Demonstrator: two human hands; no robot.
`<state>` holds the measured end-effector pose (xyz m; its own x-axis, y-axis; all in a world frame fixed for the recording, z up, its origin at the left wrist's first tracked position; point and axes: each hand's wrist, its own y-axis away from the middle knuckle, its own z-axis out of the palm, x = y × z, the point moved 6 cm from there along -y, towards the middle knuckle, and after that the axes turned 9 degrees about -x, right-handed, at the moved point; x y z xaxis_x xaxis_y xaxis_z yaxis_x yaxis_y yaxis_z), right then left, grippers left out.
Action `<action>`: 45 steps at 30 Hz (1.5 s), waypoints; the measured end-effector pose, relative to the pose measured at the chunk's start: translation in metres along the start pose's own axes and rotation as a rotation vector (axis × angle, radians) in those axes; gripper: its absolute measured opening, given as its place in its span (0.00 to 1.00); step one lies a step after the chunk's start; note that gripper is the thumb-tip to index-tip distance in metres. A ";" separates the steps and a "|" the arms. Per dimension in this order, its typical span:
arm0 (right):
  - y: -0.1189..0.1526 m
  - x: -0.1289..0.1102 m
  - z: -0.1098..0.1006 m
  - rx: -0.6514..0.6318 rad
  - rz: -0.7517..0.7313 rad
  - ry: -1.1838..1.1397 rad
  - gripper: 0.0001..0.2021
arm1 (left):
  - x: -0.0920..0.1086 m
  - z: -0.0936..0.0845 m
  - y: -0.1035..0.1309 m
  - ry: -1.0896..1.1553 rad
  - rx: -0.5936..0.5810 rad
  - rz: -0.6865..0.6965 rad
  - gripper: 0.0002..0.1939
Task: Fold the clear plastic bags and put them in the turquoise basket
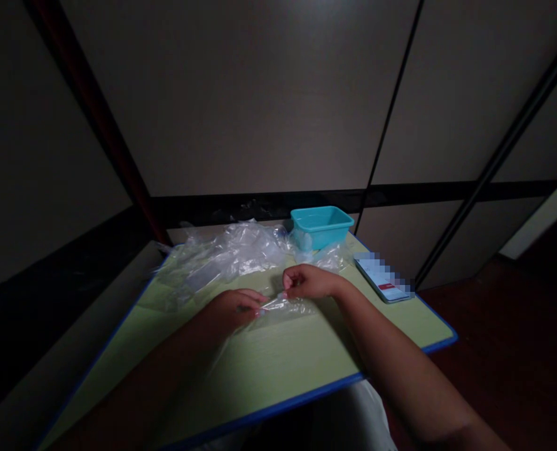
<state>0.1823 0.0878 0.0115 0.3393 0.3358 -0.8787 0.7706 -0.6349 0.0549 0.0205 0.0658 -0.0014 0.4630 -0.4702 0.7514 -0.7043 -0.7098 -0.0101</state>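
A clear plastic bag (290, 308) lies on the light green table (278, 369) between my hands. My left hand (235, 307) pinches its left part, thumb and fingers close together. From the right, my right hand (306, 282) grips the bag's upper edge with curled fingers and thumb. Behind my hands is a heap of crumpled clear plastic bags (245, 250). A turquoise container (322, 235) stands at the table's back edge, with more clear plastic (332, 257) in front of it.
A phone (384, 279) lies near the table's right edge. The table has a blue rim (306, 398). Large panelled doors (259, 113) rise directly behind the table, and a dark reddish floor (508, 338) shows at the right.
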 end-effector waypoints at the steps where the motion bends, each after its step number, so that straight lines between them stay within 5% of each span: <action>1: 0.001 -0.003 -0.001 0.030 -0.015 0.008 0.11 | 0.000 0.000 0.000 0.008 0.010 0.000 0.12; 8: -0.001 -0.010 0.009 -0.073 -0.066 -0.011 0.10 | 0.009 0.001 0.000 0.052 -0.004 -0.010 0.12; 13: -0.001 -0.003 0.014 -0.117 -0.041 -0.019 0.10 | 0.011 0.004 0.005 0.058 -0.068 -0.177 0.15; 19: -0.003 0.006 0.014 -0.160 -0.006 -0.116 0.09 | 0.011 0.007 0.006 0.172 -0.107 -0.151 0.15; 28: -0.007 0.023 0.012 -0.174 0.046 -0.142 0.05 | 0.002 0.006 0.007 0.354 -0.145 -0.162 0.25; 32: -0.007 0.025 0.011 -0.153 0.045 -0.122 0.04 | 0.003 -0.008 0.007 0.348 -0.098 -0.153 0.20; 36: -0.009 0.029 0.008 -0.104 0.069 -0.139 0.03 | -0.004 -0.014 0.007 0.384 -0.026 -0.176 0.28; 40: -0.011 0.029 0.005 -0.044 0.032 -0.168 0.03 | -0.014 -0.010 0.006 0.574 0.050 -0.204 0.33; 45: -0.012 0.029 0.004 -0.049 0.006 -0.187 0.04 | -0.012 -0.002 0.005 0.748 -0.031 -0.202 0.33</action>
<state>0.1808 0.1018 -0.0165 0.2414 0.1945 -0.9507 0.7960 -0.6000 0.0794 0.0100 0.0693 -0.0090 0.1048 0.1541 0.9825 -0.6647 -0.7240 0.1844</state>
